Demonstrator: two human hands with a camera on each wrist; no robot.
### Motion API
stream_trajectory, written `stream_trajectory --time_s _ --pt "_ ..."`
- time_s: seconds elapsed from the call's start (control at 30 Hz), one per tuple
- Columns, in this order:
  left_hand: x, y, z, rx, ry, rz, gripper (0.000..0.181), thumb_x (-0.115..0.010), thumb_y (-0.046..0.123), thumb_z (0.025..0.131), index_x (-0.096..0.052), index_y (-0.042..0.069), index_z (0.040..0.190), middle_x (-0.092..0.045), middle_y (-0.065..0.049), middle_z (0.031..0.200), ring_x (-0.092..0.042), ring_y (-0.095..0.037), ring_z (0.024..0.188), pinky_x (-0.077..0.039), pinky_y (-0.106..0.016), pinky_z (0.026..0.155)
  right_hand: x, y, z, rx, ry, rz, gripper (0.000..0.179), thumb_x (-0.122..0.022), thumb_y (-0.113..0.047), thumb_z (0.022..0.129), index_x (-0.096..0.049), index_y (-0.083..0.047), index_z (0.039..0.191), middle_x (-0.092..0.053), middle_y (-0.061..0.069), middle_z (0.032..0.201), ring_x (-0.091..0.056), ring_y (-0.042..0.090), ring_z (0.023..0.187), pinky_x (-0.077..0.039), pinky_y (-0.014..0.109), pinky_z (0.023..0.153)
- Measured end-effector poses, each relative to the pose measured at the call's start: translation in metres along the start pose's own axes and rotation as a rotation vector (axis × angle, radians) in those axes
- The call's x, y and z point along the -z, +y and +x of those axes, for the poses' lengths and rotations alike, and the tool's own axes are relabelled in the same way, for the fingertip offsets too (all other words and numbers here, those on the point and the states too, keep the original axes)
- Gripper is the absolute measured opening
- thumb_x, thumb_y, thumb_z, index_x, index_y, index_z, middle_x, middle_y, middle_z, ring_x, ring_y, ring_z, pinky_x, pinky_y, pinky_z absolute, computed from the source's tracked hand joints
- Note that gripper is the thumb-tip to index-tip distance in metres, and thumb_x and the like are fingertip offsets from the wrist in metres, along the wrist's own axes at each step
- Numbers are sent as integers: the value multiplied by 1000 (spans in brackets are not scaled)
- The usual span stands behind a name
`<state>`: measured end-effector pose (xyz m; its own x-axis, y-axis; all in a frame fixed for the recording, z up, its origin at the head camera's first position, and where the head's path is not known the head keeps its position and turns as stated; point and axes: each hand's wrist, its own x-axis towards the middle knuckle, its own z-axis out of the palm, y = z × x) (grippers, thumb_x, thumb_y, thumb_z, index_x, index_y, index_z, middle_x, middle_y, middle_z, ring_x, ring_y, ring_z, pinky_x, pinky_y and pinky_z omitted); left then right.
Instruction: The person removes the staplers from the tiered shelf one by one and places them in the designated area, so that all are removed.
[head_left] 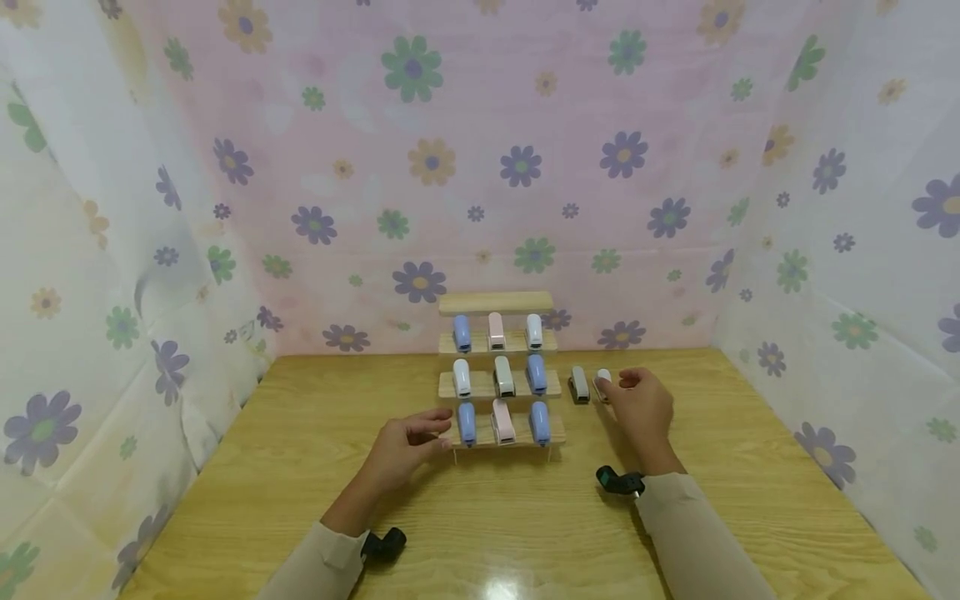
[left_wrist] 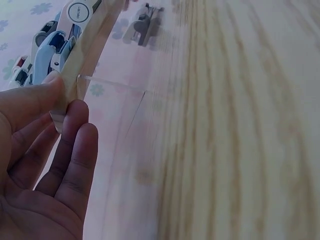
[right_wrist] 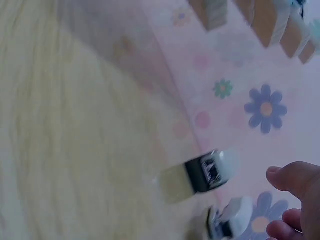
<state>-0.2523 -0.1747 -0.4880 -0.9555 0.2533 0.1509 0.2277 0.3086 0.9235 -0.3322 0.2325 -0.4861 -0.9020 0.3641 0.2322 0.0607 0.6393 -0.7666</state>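
Nearest, the left hand (head_left: 397, 454) pinches the left end of the bottom shelf (head_left: 483, 433) of a tiered stand (head_left: 495, 302), thumb above and fingers beneath, seemingly to steady it; a little farther out, on the tabletop (head_left: 480, 521) to the right of the stand, the right hand (head_left: 643, 408) reaches at a white stapler (head_left: 603, 378), thumb and fingers loosely parted; whether a fingertip touches it I cannot tell; a grey stapler (head_left: 578, 385) stands just beside it, nearer the stand; beyond, a blue, a pink and a white stapler line the third shelf up (head_left: 477, 342); the step in hand looks like picking up the white stapler; the next move calls for closing thumb and fingers on its sides, clear of the grey one.
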Motion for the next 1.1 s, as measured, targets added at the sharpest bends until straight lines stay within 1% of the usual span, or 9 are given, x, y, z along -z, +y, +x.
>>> stream_trajectory --time_s 0.13,0.2,0.3,0.43,0.5,0.63,0.8,0.9,1.1 --pt "-1 2 -3 -6 11 23 33 -79 21 94 -76 9 125 -63 -4 146 -69 -24 118 -57 -21 89 1 -15 -1 55 10 48 57 -77 -52 91 -70 -5 123 -73 14 112 -69 33 101 -58 49 83" --pt "-2 1 -5 -2 19 34 33 -79 21 94 -76 10 125 -63 -3 146 -69 -24 119 -57 -21 91 0 -23 -1 89 17 55 56 -77 -51 91 -71 -5 123 -74 14 110 -69 33 102 -58 50 84" --pt "-4 2 -7 2 38 32 33 -78 19 94 -76 8 125 -63 -3 145 -69 -25 120 -58 -25 93 -1 -36 -1 139 29 48 53 -78 -48 91 -72 -6 124 -75 13 108 -70 33 101 -58 50 83" --pt "-9 6 -10 -6 93 42 32 -79 16 94 -76 5 124 -65 -3 143 -69 -26 119 -59 -29 93 1 -54 -1 190 35 53 50 -78 -47 91 -72 -8 122 -76 12 105 -70 32 97 -59 50 80" --pt "-12 8 -10 -11 123 51 31 -79 15 94 -76 4 123 -66 -3 141 -69 -26 120 -59 -29 93 2 -63 -2 214 29 67 50 -77 -48 91 -73 -10 122 -76 11 104 -71 31 96 -59 49 80" --pt "-17 7 -11 -22 167 55 29 -79 16 94 -77 4 120 -68 -2 139 -68 -25 123 -59 -29 91 5 -75 -5 270 17 104 48 -79 -46 91 -74 -8 120 -76 12 102 -72 32 94 -60 50 79" --pt "-21 7 -10 -13 197 58 28 -79 19 94 -79 7 118 -69 -1 136 -66 -25 126 -59 -28 90 2 -87 -6 284 -7 131 48 -80 -43 91 -73 -8 123 -75 12 102 -71 31 93 -60 49 79" --pt "-22 10 -10 -4 203 57 26 -79 17 93 -79 8 117 -70 -1 136 -67 -24 124 -59 -27 89 0 -95 -6 279 -13 141 51 -78 -48 92 -73 -11 125 -75 9 101 -72 28 93 -61 48 76" --pt "-22 13 -8 7 206 51 24 -80 16 93 -80 9 116 -70 0 136 -67 -24 124 -60 -28 89 -5 -109 -5 327 -6 158 52 -77 -51 91 -74 -11 124 -76 7 98 -72 26 89 -61 43 74"
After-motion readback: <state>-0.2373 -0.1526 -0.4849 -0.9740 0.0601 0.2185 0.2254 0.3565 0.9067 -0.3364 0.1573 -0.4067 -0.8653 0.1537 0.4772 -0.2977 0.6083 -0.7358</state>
